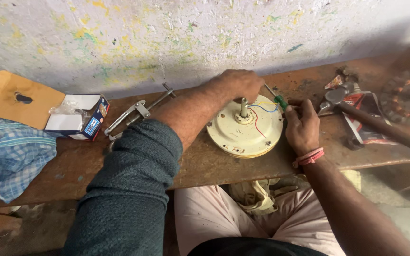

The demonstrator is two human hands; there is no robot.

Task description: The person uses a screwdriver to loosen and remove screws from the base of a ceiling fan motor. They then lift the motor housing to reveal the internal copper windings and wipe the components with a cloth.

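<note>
One cream round motor housing [245,129] lies flat on the brown wooden worktop [205,163], near its front edge, with one metal shaft [244,107] standing upright at its centre and thin blue, yellow and red wires [262,116] running across its top. The left hand [239,84] rests over the housing's far rim, fingers curled downward; whether they pinch anything cannot be told. The right hand [302,125] lies at the housing's right edge, fingers closed around one green-handled screwdriver [277,98] whose tip points toward the left hand. One metal puller [136,114] lies to the left. One small open carton [78,117], white and blue, sits at far left beside one brown cardboard sheet [17,97] and one blue checked cloth [10,156]. One hammer [380,125] lies at right across one red flat packet [368,121].
</note>
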